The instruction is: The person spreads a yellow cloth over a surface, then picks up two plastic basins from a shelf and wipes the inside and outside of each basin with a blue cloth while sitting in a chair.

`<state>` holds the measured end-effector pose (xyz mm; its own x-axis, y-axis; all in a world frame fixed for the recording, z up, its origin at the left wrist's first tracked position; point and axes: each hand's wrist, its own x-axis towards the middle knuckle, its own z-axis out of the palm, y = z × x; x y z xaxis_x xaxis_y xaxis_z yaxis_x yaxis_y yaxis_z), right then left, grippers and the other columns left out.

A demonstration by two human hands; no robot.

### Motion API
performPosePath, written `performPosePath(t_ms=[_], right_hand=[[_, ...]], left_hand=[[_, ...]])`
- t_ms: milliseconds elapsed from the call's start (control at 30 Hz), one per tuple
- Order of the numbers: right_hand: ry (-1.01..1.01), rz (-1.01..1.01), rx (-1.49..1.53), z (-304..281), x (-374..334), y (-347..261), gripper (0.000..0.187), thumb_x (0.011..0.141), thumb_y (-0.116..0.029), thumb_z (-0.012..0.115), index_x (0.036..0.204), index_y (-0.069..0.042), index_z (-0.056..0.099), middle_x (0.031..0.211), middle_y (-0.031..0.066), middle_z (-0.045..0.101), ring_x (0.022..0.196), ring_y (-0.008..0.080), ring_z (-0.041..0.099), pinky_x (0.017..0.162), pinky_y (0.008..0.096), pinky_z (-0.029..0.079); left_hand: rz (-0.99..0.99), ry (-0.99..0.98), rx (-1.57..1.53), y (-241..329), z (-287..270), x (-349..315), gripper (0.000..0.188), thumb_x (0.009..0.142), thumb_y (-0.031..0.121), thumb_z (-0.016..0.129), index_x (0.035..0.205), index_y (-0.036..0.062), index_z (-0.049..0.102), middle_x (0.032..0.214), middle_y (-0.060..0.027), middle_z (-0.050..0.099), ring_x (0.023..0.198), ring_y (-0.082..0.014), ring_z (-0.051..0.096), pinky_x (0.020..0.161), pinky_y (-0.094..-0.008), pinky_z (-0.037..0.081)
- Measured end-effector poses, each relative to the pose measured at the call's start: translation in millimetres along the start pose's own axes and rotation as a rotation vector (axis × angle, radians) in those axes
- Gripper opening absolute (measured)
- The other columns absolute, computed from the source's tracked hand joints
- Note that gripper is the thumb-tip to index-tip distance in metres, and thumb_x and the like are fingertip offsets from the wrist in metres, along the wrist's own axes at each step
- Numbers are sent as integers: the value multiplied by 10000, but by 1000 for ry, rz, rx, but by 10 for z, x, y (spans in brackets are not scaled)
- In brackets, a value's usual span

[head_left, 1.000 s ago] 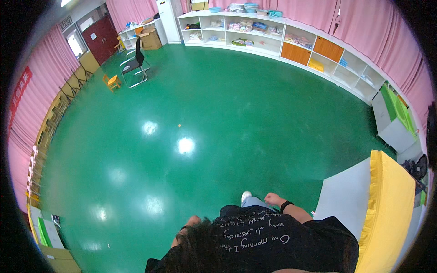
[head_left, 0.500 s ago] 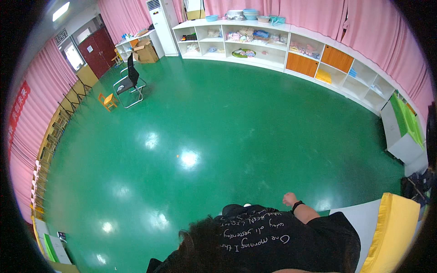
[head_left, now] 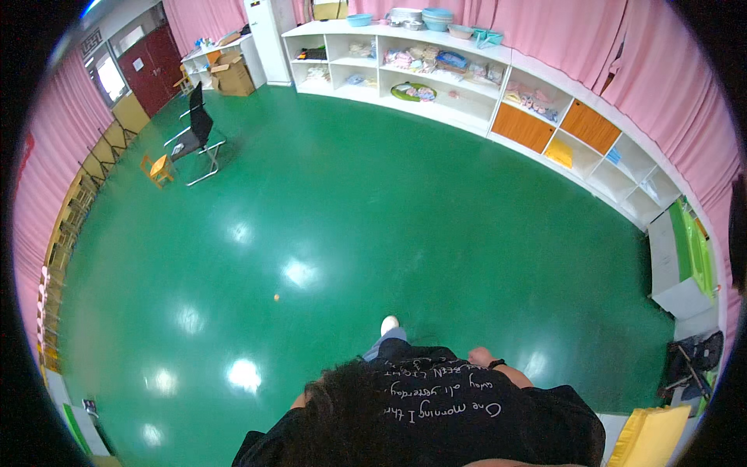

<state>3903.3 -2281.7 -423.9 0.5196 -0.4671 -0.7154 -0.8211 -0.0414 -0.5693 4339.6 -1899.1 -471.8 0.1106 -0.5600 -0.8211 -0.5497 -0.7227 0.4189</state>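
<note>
My right hand (head_left: pixel 480 356) hangs low in front of my black shirt (head_left: pixel 467 405), a dark band around its wrist. Its fingers look curled in, and nothing shows in them. It touches no object that I can see; green floor (head_left: pixel 436 257) lies beyond it. My left hand is hidden behind dark hair and the shirt, with only a sliver of left arm showing. One white shoe (head_left: pixel 390 323) and a blue trouser leg (head_left: pixel 385 340) stick out ahead of my body. A small orange thing (head_left: pixel 276 297) lies on the floor, ahead and to the left.
White shelves (head_left: pixel 486 136) with cloths and basins line the far wall. A black chair (head_left: pixel 198 128), a small wooden chair (head_left: pixel 158 169) and a cardboard box (head_left: pixel 231 75) stand far left. At right are a white-and-green cabinet (head_left: pixel 673 261) and a yellow pad (head_left: pixel 650 437).
My body has moved forward, and a shoe and trouser leg now show. My right hand has drawn in closer to the shirt. The small orange thing appears nearer.
</note>
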Motion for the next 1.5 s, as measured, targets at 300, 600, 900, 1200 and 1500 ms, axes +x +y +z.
performPosePath(t_ms=[300, 600, 900, 1200, 1500], right_hand=[[475, 172, 644, -1382, 1244, -1122, 213, 837, -223, 515, 973, -59, 523, 828, 85, 606, 671, 211, 590, 564, 357, 491], [-53, 109, -221, -2523, 2606, -837, 184, 807, -201, 529, 844, -61, 642, 782, 100, 647, 692, 258, 615, 576, 385, 503], [543, 138, 291, -4780, 3911, -1685, 163, 796, -156, 498, 706, -37, 565, 629, 84, 593, 549, 222, 590, 460, 370, 459], [109, 254, 351, -5811, 5039, -2824, 141, 794, -182, 516, 797, -52, 573, 765, 78, 613, 646, 205, 600, 532, 358, 486], [453, 182, 963, -7348, 6613, -3228, 120, 833, -169, 533, 824, -50, 541, 732, 67, 575, 643, 219, 566, 522, 377, 439]], left_hand=[[138, -34, 247, 656, -2278, 1314, 240, 811, 217, 482, 824, 19, 616, 883, -173, 607, 841, -351, 569, 727, -438, 492], [297, 4, 226, 2357, -4012, 2897, 231, 809, 223, 507, 865, 24, 610, 879, -151, 615, 822, -314, 581, 707, -418, 496], [199, 24, 300, 3700, -5191, 3772, 277, 811, 244, 572, 993, 37, 599, 872, -100, 640, 792, -232, 615, 681, -361, 498], [84, -60, 50, 4057, -6285, 4897, 331, 797, 275, 487, 941, -3, 597, 1048, -159, 597, 929, -327, 555, 781, -423, 441], [72, -59, 184, 4293, -7875, 5701, 297, 815, 248, 483, 931, 3, 605, 1031, -166, 593, 944, -329, 548, 798, -435, 445]])
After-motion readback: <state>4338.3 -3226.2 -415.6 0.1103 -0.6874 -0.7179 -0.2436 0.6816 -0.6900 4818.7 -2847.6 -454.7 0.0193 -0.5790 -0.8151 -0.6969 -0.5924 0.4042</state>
